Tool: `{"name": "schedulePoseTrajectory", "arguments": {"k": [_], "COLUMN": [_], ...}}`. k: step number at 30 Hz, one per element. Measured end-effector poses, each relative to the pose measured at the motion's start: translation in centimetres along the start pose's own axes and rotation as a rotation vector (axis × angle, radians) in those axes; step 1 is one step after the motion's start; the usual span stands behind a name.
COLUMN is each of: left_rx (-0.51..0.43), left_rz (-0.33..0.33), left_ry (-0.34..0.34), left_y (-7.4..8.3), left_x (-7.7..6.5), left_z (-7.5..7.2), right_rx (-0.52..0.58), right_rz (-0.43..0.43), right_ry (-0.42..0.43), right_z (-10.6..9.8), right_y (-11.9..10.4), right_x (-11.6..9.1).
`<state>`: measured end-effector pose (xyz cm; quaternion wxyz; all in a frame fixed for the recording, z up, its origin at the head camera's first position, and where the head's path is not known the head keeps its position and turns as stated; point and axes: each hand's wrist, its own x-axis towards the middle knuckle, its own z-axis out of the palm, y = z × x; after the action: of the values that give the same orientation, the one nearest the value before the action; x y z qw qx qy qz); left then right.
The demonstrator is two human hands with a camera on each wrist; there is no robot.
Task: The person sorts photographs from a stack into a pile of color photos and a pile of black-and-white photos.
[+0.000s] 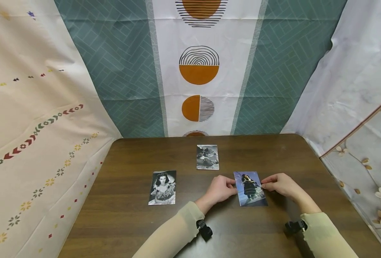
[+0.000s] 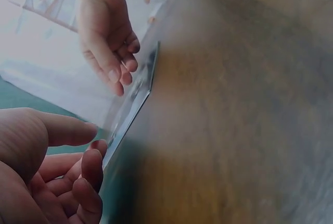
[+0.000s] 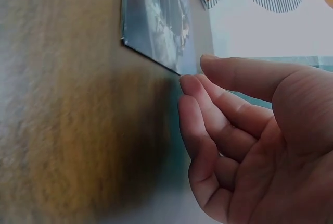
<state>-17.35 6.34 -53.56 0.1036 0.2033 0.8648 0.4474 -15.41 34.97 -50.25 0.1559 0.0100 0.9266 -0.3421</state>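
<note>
A colour photo print [image 1: 250, 189] of a dark-clad figure against blue lies slightly turned on the brown table, between the two hands. My left hand [image 1: 221, 189] is at its left edge, with thumb and index tips close together there. At the opposite edge is my right hand [image 1: 281, 185]. Seen from the right wrist, that hand's thumb [image 3: 239, 75] stands a little apart from the fingers [image 3: 195, 125], whose tips meet the border of the print [image 3: 161, 26]. In the left wrist view the print [image 2: 130, 112] shows as a thin slanted sliver beside the left fingertips.
A black-and-white portrait photo [image 1: 162, 187] lies to the left, and another black-and-white photo [image 1: 207, 157] lies farther back. The wooden table [image 1: 119, 222] meets a patterned cloth [image 1: 198, 71] behind it, with more cloth hanging at both sides.
</note>
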Motion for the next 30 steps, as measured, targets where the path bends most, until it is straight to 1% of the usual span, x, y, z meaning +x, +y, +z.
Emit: {"name": "schedulePoseTrajectory", "arguments": {"k": [6,10,13,16,20,25,30], "left_rx": [-0.059,-0.093,-0.094,-0.090,-0.117,-0.140,-0.164], "left_rz": [-0.011,-0.043,-0.054,-0.062,-0.086,-0.106,-0.127], "left_ry": [0.025,0.031,0.047,0.067,0.096,0.142,0.178], "left_y": [-0.6,-1.2,-1.7,-2.2,-3.0,-4.1,-5.0], "left_x": [0.1,0.0,-0.1,-0.2,-0.4,-0.6,-0.8], "left_z": [-1.0,-2.0,-2.9,-3.8,-5.1,-6.9,-8.3], "right_rx": [-0.008,0.027,0.059,0.099,0.144,0.176,0.207], "right_rz": [-0.042,-0.076,-0.093,-0.102,-0.113,-0.128,-0.165], "right_ry": [0.031,0.030,0.030,0.025,0.026,0.051,0.065], "right_z": [0.2,0.6,1.1,1.9,3.0,4.5,5.8], "right_y": [-0.8,-1.7,-2.4,-3.2,-4.4,-6.1,-8.0], "right_x": [0.6,1.2,1.8,2.5,3.4,4.8,6.1]}}
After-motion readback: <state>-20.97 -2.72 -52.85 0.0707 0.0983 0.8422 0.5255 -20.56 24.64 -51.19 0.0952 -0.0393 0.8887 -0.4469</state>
